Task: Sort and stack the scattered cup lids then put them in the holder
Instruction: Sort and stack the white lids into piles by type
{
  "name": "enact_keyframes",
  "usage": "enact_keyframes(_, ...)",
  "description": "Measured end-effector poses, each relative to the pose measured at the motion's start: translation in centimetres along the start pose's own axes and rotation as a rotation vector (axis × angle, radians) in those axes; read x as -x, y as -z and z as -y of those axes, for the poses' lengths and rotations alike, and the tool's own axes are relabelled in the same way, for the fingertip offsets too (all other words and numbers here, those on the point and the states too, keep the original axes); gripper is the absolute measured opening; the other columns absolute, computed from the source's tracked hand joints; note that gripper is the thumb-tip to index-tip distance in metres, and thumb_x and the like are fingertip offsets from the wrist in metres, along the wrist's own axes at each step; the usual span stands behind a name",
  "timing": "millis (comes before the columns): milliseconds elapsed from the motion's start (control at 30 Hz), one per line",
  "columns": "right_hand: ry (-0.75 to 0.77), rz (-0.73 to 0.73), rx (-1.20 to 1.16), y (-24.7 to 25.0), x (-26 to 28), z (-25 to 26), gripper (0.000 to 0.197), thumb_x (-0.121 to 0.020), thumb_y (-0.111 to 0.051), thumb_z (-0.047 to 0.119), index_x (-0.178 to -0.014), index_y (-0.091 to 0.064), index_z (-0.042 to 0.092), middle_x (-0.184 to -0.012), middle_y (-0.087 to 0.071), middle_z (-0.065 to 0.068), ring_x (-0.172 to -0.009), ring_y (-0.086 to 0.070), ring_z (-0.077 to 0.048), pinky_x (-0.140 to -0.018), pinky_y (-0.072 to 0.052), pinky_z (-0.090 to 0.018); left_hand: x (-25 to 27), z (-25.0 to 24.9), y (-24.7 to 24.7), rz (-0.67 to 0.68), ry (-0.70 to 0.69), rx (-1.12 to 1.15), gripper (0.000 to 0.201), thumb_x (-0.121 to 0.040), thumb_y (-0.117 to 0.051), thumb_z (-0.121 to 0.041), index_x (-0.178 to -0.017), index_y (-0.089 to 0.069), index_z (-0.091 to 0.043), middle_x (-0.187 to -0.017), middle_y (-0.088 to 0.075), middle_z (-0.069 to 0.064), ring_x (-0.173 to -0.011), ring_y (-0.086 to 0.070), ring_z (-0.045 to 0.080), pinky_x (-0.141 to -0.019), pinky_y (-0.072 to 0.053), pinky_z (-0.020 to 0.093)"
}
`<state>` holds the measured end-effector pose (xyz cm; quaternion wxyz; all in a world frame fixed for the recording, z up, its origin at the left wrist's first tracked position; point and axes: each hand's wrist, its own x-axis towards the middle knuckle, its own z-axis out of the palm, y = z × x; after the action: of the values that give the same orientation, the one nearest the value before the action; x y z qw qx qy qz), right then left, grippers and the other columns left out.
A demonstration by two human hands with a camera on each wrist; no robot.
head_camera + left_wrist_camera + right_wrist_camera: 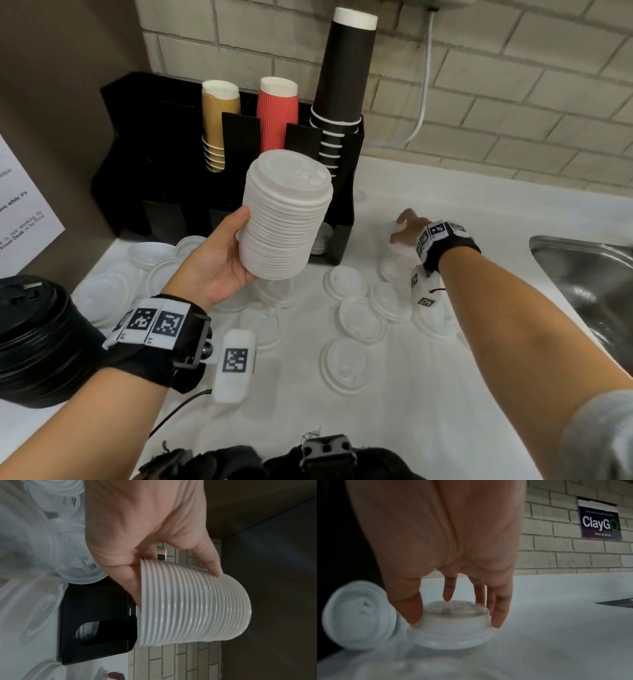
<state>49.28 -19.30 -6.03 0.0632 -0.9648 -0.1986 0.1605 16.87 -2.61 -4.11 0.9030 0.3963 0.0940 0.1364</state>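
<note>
From the head view, the left hand (pixel 214 263) held a tall stack (pixel 286 219) of white lids in front of the holder (pixel 171 192), raised off the counter (pixel 445 394). The thumb lay up one side and the fingers wrapped round behind, probably so the nested lids stayed square while more were gathered. The right hand (pixel 409 229) reached to the right of the holder, over a clear lid that was hard to make out here. More loose lids (pixel 346 368) lay scattered on the counter in front of the holder, and a black stack (pixel 41 339) stood to its front left, apparently sorted apart by colour. Cups (pixel 277 116) filled the holder's upper slots.

The left wrist view showed the left hand's (pixel 145 527) thumb pressed on the stack's (pixel 193 604) ribbed side and a finger beneath its wide end: a clamping hold, the stack lying sideways in frame, with the holder (pixel 96 615) behind it.

In the right wrist view the right hand (pixel 450 547) pinched a clear lid (pixel 452 623) resting on the counter (pixel 556 635), thumb on one side of its dome and fingers (pixel 498 614) spread round the other, judged ready to lift it. A white lid (pixel 358 615) leaned tilted just beside it.
</note>
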Motion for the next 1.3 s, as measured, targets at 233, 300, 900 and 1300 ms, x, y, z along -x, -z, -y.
enact_keyframes(233, 0.088, -0.139, -0.669, 3.4, 5.2, 2.5, 0.043, -0.094, -0.042, 0.048, -0.129, -0.038, 0.023, -0.125, -0.052, -0.014, -0.102, -0.051, -0.03, -0.079, -0.035, -0.032, 0.0, 0.9, -0.4, -0.109, -0.003, 0.03, 0.061, -0.084, -0.056, -0.042, -0.139, -0.052, -0.016, -0.141, -0.055, 0.012, -0.124, -0.058, 0.03, -0.082, -0.06, 0.041)
enact_keyframes(300, 0.141, -0.166, -0.899, 3.5, 8.0, 3.3, 0.038, -0.094, -0.041, 0.051, -0.124, -0.042, 0.028, -0.128, -0.05, -0.005, -0.11, -0.049, -0.027, -0.081, -0.038, -0.034, 0.1, 1.4, -0.7, -0.111, 0.014, 0.046, 0.059, -0.084, -0.055, -0.041, -0.137, -0.053, -0.016, -0.136, -0.06, 0.011, -0.122, -0.059, 0.029, -0.082, -0.06, 0.042)
enact_keyframes(900, 0.756, -0.352, -1.11, 0.0, 24.0, 7.3, 0.039, -0.079, -0.068, 0.043, -0.116, -0.059, 0.034, -0.12, -0.061, 0.015, -0.114, -0.056, -0.007, -0.084, -0.047, -0.019, 1.8, 3.6, -1.8, -0.042, 0.118, -0.011, 0.1, -0.04, -0.095, -0.051, -0.126, -0.06, -0.015, -0.123, -0.068, 0.009, -0.11, -0.067, 0.025, -0.071, -0.059, 0.038)
enact_keyframes(1300, 0.788, -0.381, -1.029, 0.5, 25.4, 8.4, 0.02, -0.084, -0.066, 0.034, -0.102, -0.07, 0.026, -0.119, -0.063, 0.004, -0.118, -0.054, -0.011, -0.099, -0.044, -0.045, 3.1, 3.3, -2.4, -0.092, 0.106, -0.076, 0.072, -0.063, -0.072, -0.045, -0.127, -0.058, -0.016, -0.133, -0.061, 0.012, -0.11, -0.066, 0.025, -0.079, -0.06, 0.042)
